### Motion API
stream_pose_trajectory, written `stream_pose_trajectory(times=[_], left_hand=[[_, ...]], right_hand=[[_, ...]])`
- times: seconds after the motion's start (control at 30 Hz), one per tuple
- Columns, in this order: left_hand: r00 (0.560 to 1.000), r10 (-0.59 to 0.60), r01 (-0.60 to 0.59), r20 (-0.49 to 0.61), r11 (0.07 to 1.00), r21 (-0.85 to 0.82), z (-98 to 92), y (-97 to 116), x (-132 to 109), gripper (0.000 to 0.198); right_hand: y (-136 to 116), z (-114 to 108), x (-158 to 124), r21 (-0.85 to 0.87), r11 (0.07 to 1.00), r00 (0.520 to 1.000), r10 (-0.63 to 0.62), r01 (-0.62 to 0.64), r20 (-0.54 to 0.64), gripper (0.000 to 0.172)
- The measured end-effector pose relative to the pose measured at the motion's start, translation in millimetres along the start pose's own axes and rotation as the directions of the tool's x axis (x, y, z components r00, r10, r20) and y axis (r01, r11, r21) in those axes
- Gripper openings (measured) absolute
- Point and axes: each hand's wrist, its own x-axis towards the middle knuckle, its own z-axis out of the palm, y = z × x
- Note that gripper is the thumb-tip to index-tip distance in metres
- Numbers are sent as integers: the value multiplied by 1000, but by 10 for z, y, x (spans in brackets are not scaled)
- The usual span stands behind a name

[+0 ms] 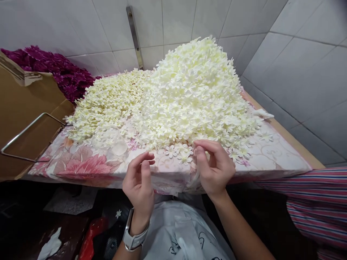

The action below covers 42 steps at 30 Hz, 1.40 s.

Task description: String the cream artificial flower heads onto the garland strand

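My left hand is held just off the table's front edge. Its fingers are loosely curled with the thumb a little apart, and I see nothing in it. Facing it, my right hand has thumb and forefinger brought close in a pinch. Something small and pale shows at those fingertips, too small to name. A translucent strip hangs near that hand. Right behind the fingers lie a few loose white artificial flowers, in front of a tall heap of white flower heads.
A lower heap of cream flowers spreads left, with clear plastic pieces before it. Purple flowers stand behind a cardboard box with a metal wire frame. The floral tablecloth reaches toward tiled walls; striped fabric hangs right.
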Motion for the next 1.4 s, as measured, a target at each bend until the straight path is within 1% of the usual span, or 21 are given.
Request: stream_pose_trajectory(times=[0.07,0.13,0.17,0.2,0.23,0.27,0.3,0.47,0.63,0.73,0.9,0.93,1.0,1.03,1.07,1.13,1.2,1.23,1.3,1.37,1.4], left_hand=[[998,55,-55,-42,998,6,-101,-68,-136,18],[993,109,-108,-42,994,26,-238,-158,-278,18],[993,122,-121,-9,991,48,-317,-202,-343,18],[992,119,-121,28,990,76,-399,-242,-401,17],[994,86,-92,61,991,101,-477,-274,-451,17],[996,59,-66,64,992,109,-549,-297,-492,17],[998,27,-33,55,994,109,-612,-310,-525,17],[998,-45,50,-38,991,124,-792,-299,-620,24],[998,-48,55,-51,987,149,-855,-285,-645,25],[996,-72,77,-54,991,109,-833,-250,-628,23],[986,-127,123,105,992,41,-617,-62,-520,18],[978,-134,131,159,991,31,-545,-8,-473,17],[934,-155,163,322,987,4,-384,102,-345,16],[893,-175,199,415,980,-16,-299,152,-266,13],[840,-197,249,506,968,-36,-213,198,-181,11],[751,-232,352,618,933,-78,-51,271,-2,18],[738,-237,391,632,913,-115,92,311,162,17],[755,-229,382,615,916,-127,153,318,233,12],[797,-221,348,562,929,-128,252,304,342,13],[819,-229,330,526,938,-104,319,260,409,16],[825,-234,323,514,942,-89,340,231,429,15]], right_hand=[[2,-114,-131,15,1000,998,9,-8,-61,12],[43,-245,-390,16,998,996,-64,65,-56,14],[87,-299,-564,40,992,993,-119,118,21,15],[151,-335,-755,53,987,963,-160,152,219,15],[235,-348,-953,16,989,826,-130,145,548,19],[334,-334,-1144,-80,986,598,-23,146,802,22],[445,-297,-1319,-147,978,503,54,146,863,22],[898,49,-1799,-409,894,358,328,182,874,22],[879,231,-1813,-517,837,306,452,178,838,30],[680,125,-1666,-551,825,325,491,123,808,19],[77,-442,-1003,-427,903,360,411,-37,838,11],[-50,-550,-819,-367,926,412,370,-89,833,11],[-254,-682,-446,-64,957,730,259,-284,632,10],[-320,-695,-269,30,951,808,246,-309,535,6],[-362,-674,-107,99,940,841,241,-326,485,3],[-379,-555,159,194,899,841,265,-392,472,2],[-342,-386,336,244,871,826,264,-426,499,3],[-317,-303,392,246,877,831,252,-413,497,4],[-264,-161,455,202,935,890,189,-292,415,7],[-213,-64,476,121,991,957,13,-50,291,15],[-187,-29,479,89,993,960,-97,76,264,19]])
